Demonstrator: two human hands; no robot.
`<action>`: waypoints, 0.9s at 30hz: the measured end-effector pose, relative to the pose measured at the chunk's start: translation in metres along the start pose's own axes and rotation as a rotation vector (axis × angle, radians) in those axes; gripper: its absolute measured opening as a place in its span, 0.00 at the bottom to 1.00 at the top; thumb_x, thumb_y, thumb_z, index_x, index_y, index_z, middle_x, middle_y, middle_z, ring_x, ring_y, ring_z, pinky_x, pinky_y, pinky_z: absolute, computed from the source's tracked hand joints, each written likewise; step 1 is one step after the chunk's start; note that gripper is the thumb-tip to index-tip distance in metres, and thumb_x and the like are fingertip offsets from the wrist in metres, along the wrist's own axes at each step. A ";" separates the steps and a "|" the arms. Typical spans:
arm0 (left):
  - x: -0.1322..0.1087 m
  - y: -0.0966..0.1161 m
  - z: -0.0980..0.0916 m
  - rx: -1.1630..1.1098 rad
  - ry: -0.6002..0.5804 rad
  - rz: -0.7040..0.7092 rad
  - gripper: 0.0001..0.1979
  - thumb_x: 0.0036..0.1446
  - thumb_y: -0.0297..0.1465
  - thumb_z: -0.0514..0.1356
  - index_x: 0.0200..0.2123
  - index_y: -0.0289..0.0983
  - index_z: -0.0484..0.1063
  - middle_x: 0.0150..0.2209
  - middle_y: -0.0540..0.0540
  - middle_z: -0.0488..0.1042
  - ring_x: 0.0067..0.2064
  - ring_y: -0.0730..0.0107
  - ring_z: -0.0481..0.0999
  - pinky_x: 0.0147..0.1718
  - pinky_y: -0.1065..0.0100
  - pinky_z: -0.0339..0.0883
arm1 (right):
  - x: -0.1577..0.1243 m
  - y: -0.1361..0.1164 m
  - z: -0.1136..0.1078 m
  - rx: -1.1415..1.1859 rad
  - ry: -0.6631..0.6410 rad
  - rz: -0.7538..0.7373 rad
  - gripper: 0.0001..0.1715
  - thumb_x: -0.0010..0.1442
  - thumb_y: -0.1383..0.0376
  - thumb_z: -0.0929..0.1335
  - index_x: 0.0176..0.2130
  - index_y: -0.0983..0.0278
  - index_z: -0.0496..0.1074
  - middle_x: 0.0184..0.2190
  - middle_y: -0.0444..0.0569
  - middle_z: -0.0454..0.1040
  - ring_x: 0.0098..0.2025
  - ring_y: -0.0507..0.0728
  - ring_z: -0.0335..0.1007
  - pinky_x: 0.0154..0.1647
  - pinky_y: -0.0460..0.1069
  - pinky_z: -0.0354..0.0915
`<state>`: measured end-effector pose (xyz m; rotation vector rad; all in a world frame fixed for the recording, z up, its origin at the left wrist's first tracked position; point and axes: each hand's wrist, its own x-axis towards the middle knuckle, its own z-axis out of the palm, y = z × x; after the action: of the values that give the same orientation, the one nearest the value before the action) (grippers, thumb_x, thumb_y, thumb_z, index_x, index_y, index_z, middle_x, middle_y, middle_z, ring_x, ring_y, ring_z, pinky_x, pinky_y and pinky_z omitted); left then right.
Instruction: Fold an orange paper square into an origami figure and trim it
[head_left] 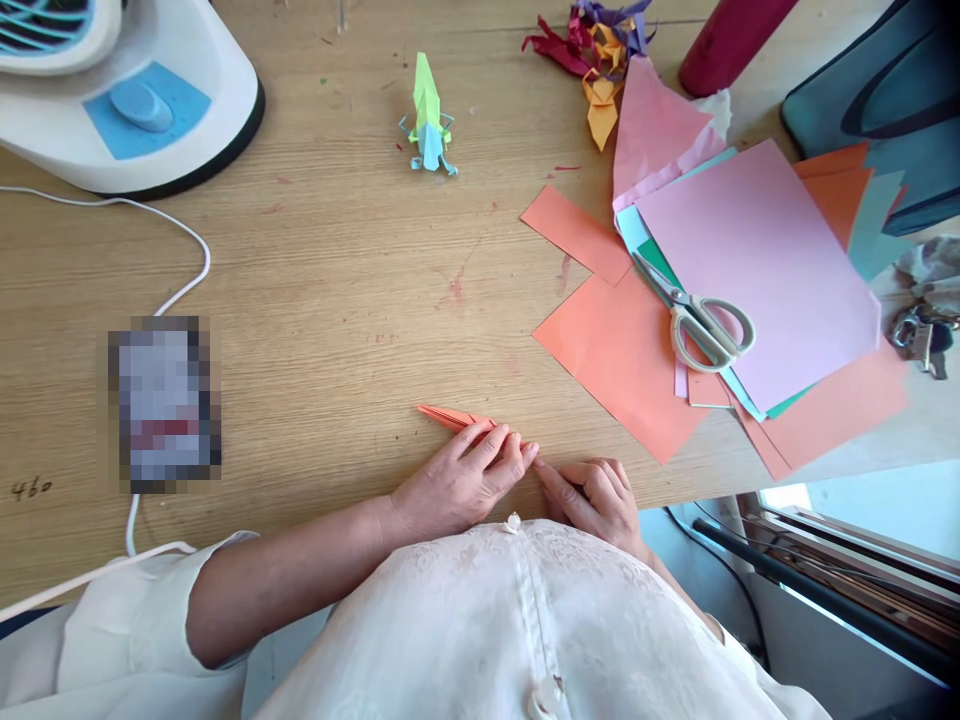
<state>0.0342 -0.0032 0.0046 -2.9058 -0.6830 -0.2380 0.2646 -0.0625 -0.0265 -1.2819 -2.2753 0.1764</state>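
A narrow, pointed piece of folded orange paper [450, 416] lies near the table's front edge, its sharp end towards the left. My left hand [469, 475] is closed over the rest of it, thumb and fingers pressing it together. Close against the left fingertips, my right hand [596, 500] is closed with curled fingers, its thumb and index finger at the paper's right end. That end is mostly hidden by the fingers. Farther back stands a finished origami figure [429, 120] in green and blue.
Scissors [694, 310] rest on a stack of coloured paper [757, 240] at the right. Several folded figures [600, 100] lie at the back, near a red cylinder [731, 45]. A blurred-out phone [165, 405] with a white cable and a white fan [172, 50] are at the left.
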 end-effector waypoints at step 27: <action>-0.011 -0.010 0.013 -0.347 0.030 -0.109 0.23 0.68 0.22 0.46 0.63 0.37 0.64 0.58 0.43 0.73 0.59 0.62 0.67 0.61 0.53 0.54 | 0.004 -0.001 -0.001 -0.014 0.024 -0.015 0.40 0.61 0.75 0.70 0.68 0.59 0.60 0.31 0.46 0.69 0.31 0.52 0.65 0.34 0.50 0.61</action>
<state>0.0217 0.0029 -0.0091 -3.1836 -0.8758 -0.4535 0.2623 -0.0598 -0.0238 -1.2664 -2.2695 0.1399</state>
